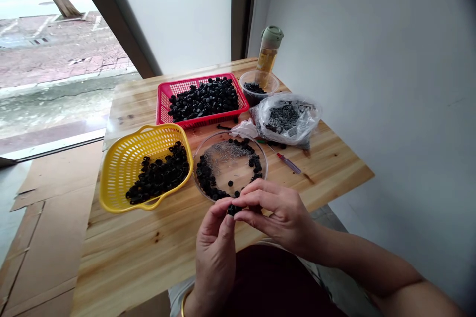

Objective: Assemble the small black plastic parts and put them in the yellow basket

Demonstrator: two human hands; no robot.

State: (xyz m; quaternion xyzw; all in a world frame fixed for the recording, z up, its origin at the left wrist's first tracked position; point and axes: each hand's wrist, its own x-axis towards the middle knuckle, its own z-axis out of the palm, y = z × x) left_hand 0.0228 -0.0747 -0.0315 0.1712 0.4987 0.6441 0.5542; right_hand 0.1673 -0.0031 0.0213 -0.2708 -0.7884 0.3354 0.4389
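Between the fingertips of both hands is a small black round part [233, 209], partly covered by the fingers. My left hand [217, 242] pinches it from the left, and my right hand [277, 210] grips it from the right. Just beyond them stands a shallow clear round tray [197, 185] with black round parts along its edge and thin silvery pins [225, 153] toward its far side. To the left, a yellow plastic basket [119, 168] holds many black ring-like parts [159, 173].
A red basket [160, 104] full of black discs stands behind. At the right are a clear tub [275, 84], a plastic bag [312, 114] of small dark parts, a screwdriver [288, 163] and a lidded drink bottle [268, 52]. The wooden table [148, 257] ends near a white wall.
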